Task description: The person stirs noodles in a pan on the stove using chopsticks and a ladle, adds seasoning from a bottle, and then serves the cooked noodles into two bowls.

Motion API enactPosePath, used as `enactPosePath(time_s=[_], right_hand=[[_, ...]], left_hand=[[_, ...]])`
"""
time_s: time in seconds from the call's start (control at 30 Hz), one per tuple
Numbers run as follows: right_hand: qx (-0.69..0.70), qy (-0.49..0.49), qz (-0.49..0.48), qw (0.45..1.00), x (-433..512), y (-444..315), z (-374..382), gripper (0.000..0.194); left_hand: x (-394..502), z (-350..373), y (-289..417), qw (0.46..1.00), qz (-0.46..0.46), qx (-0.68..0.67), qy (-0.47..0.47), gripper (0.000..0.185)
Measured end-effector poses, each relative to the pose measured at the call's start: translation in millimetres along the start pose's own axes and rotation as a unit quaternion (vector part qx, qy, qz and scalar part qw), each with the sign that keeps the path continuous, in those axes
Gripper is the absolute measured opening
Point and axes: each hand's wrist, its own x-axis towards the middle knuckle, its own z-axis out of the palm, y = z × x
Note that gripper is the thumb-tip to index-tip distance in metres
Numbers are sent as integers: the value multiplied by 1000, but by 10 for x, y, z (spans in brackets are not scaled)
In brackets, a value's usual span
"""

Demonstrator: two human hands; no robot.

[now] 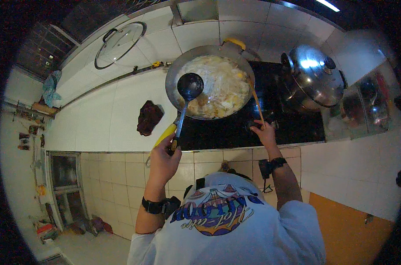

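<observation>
My left hand (165,159) is closed around the dark handle end of a ladle (190,86). The ladle's black bowl is over the left part of a large wok (174,63), which holds food in pale liquid. Beside the ladle's handle lies the wok's yellow long handle (164,135), close to my left fingers. My right hand (265,132) is at the front of the black cooktop (213,132), at a dark round knob. A wooden chopstick-like stick (257,104) runs from the wok's right rim to my right fingers. Whether one stick or a pair is there, I cannot tell.
A lidded steel pot (313,79) stands right of the wok. A dark crumpled cloth (149,117) lies on the white tiled counter (94,116) at left. A glass lid (121,44) leans against the back wall. The wok has a yellow loop handle (234,43) at the back.
</observation>
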Motion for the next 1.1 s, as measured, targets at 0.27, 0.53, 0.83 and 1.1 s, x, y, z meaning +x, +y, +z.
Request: enactPosePath(time_s=[0.27,0.53,0.83,1.1], right_hand=[[-51,60,81,994,-132,360,148,28],[84,18,-4,996,-366,473,157,28],[30,32,-29,999,-590,-189,-349,22],[36,56,-96,993,-510,-773,-720,19]], left_hand=[[-85,-59,55,999,-27,14,13,42],[-48,-12,40,1000,-7,18,-12,40],[65,36,101,996,-11,56,-74,41],[233,112,32,991,34,90,-93,47]])
